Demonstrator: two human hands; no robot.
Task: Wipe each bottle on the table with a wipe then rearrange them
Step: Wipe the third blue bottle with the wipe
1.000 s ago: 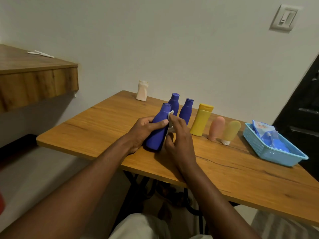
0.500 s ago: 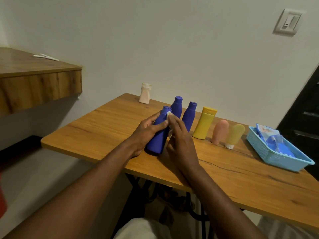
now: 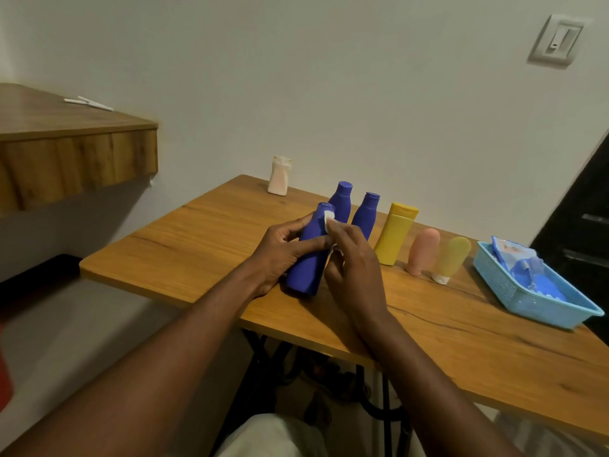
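**Blue bottle in my hands, wipe at its neck**

Item 1. Held blue bottle (image 3: 306,268): centre of the frame, tilted, its base low over the table (image 3: 184,245). I cannot tell whether the base touches the wood. My left hand (image 3: 280,255) grips it around the middle, thumb lying across the front and fingers curled behind and mostly hidden.

Item 2. Wipe (image 3: 329,221): a small white piece pressed just under the bottle's cap. Only a corner shows, plus a sliver lower down. My right hand (image 3: 356,268) pinches it against the bottle, fingers bent close together. The fingertips are hidden from me.

Item 3. Rear blue bottle (image 3: 341,201) and second blue bottle (image 3: 365,214): upright just behind my hands, their lower halves covered by the held bottle and my fingers.

Item 4. The row continues toward the right of the frame with the yellow bottle (image 3: 395,237), upright. Next come the pink tube (image 3: 423,250) and the pale yellow tube (image 3: 453,258), each standing on its cap.

Item 5. Small white bottle (image 3: 279,176): alone at the table's far edge, near the wall. Its label is too blurred to read.

Item 6. Blue basket (image 3: 514,291): right of the frame, holding a pale packet (image 3: 509,255) and blue contents I cannot identify.

Item 7. Wooden shelf (image 3: 75,159): upper left, cut off by the frame edge, with thin white objects (image 3: 89,103) lying on top.

Item 8. Wall switch (image 3: 557,41): upper right.
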